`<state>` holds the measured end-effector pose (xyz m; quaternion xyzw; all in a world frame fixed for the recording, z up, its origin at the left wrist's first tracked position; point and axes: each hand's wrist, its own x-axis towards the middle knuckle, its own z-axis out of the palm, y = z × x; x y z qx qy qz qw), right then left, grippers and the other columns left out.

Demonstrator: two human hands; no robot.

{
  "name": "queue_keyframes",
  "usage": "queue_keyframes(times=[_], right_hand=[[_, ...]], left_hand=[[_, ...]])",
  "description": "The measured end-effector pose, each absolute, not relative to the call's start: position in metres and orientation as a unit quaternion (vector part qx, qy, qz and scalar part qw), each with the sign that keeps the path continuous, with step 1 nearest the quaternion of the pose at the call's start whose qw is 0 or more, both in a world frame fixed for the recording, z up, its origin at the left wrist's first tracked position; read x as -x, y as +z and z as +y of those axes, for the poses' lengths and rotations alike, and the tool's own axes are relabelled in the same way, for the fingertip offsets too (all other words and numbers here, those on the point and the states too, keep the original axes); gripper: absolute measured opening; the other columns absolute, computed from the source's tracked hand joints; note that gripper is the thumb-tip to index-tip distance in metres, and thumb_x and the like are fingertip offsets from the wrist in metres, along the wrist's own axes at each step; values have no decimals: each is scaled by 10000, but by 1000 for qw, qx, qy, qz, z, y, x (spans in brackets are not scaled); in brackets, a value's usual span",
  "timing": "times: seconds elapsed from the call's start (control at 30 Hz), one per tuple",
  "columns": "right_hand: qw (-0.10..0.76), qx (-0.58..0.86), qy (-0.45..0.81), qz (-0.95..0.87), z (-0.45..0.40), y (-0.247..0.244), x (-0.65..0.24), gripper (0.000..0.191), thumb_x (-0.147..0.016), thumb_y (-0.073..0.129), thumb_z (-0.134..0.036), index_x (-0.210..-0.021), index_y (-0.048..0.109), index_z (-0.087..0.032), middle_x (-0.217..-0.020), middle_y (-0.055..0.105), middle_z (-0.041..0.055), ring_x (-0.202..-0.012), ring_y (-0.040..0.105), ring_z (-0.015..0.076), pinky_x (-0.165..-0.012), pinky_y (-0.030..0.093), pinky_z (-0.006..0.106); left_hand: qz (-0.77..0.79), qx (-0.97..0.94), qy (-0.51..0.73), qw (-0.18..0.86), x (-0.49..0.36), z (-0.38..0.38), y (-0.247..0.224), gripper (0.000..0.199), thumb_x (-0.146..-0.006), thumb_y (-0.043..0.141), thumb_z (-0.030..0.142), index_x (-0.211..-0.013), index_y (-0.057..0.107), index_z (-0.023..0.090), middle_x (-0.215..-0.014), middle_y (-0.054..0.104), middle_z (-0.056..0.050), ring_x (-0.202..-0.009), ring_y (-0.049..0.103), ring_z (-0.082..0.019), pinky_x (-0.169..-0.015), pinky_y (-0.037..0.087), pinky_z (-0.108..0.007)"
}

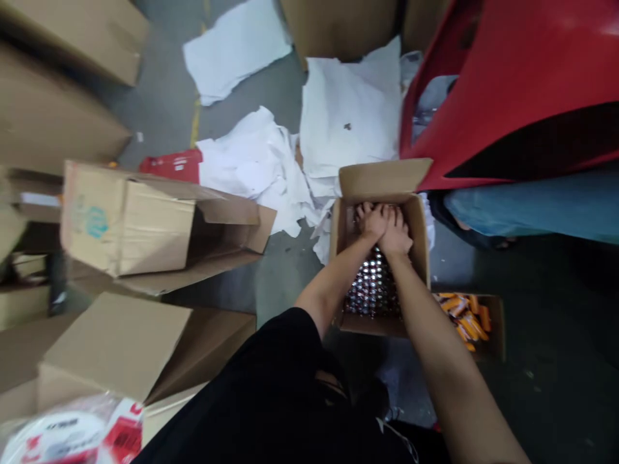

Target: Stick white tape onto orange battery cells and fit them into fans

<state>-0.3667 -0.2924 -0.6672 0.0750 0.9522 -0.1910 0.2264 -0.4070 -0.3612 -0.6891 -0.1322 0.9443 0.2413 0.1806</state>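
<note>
Both of my hands reach down into an open cardboard box (420, 222) on the floor. My left hand (373, 222) lies flat with its fingers spread, close against my right hand (395, 237), which is stretched out in the same way. The palms rest on tightly packed rows of small, shiny, dark round items (372, 283) that fill the box. What these items are, I cannot make out. Part of the rows is hidden under my hands and forearms.
A smaller box (500, 328) of orange packets (467, 319) stands beside the right forearm. Crumpled white sheets (256, 158) lie beyond. Open cartons (157, 225) are on the left. A red plastic chair (522, 96) and a person's blue-clad leg (536, 203) are on the right.
</note>
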Motion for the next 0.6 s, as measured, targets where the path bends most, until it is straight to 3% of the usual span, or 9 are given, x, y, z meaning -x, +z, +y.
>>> queue_keyframes(times=[0.2, 0.37, 0.47, 0.6], right_hand=[[216, -104, -167, 956, -288, -671, 370, 612, -1090, 305, -385, -1681, 284, -232, -1700, 309, 236, -1319, 583, 368, -934, 577, 525], [209, -123, -178, 954, -291, -668, 357, 645, -1062, 418, -422, -1650, 332, -171, -1572, 455, 284, -1320, 568, 374, -993, 550, 519], [206, -136, -193, 950, -299, -661, 357, 683, -1025, 521, -396, -1630, 350, -130, -1506, 499, 281, -1338, 553, 382, -1040, 534, 507], [238, -156, -199, 938, -307, -635, 358, 577, -1050, 436, -239, -1615, 383, -138, -1505, 466, 294, -1305, 586, 365, -1000, 549, 505]], left_hand=[[926, 75, 293, 226, 409, -367, -696, 460, -1095, 399, 441, -1320, 745, 236, -1504, 532, -180, -1413, 455, -315, -1212, 382, -484], [916, 58, 294, 267, 409, -369, -672, 402, -1089, 451, 408, -1343, 731, 270, -1438, 655, -140, -1411, 537, -258, -1297, 276, -454], [908, 73, 295, 289, 415, -375, -655, 374, -1076, 501, 421, -1269, 769, 246, -1331, 725, -158, -1319, 630, -260, -1231, 387, -431], [887, 61, 325, 321, 410, -374, -618, 346, -1067, 561, 446, -1224, 742, 197, -1298, 716, -140, -1194, 683, -249, -1069, 543, -436]])
